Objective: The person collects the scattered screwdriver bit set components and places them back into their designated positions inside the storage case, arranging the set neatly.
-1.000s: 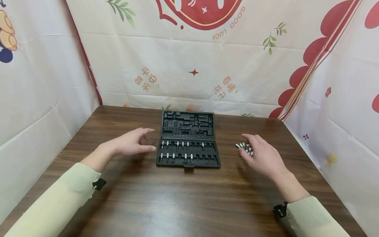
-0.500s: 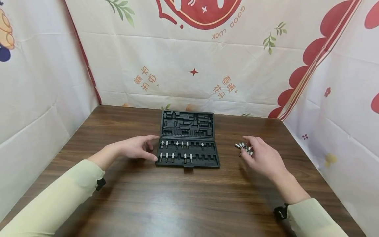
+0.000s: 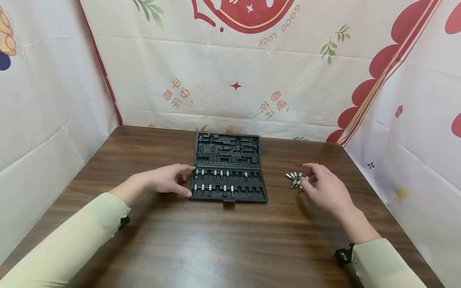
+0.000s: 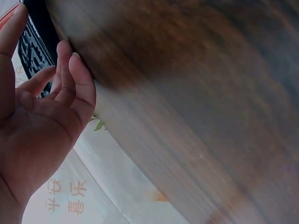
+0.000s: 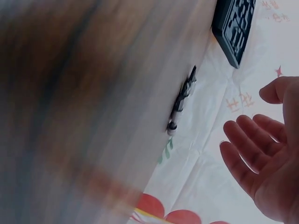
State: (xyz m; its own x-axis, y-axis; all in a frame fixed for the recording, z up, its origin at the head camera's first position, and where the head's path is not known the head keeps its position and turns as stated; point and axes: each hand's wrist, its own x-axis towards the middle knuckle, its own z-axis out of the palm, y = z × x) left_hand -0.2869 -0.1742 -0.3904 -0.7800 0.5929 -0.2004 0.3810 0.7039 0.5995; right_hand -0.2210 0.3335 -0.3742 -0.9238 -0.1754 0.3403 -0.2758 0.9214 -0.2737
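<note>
A black plastic socket case lies unfolded on the table, with two rows of short silver-and-dark bit sockets in its front half. At the case's left side is my left hand. Its thumb and index fingertips are right at the edge, while the left wrist view has the other fingers loosely bent. To the right of the case, several more bit sockets lie in a small loose heap. My right hand hovers just beside that heap, fingers relaxed and apart, palm bare in the right wrist view.
The lid half of the case leans back with moulded hollows in it. Behind the brown wooden table hangs a printed white cloth, and more cloth borders both sides.
My left hand has come right and slightly down to the case's left edge. My right hand has drawn back a little to the right, uncovering more of the heap.
</note>
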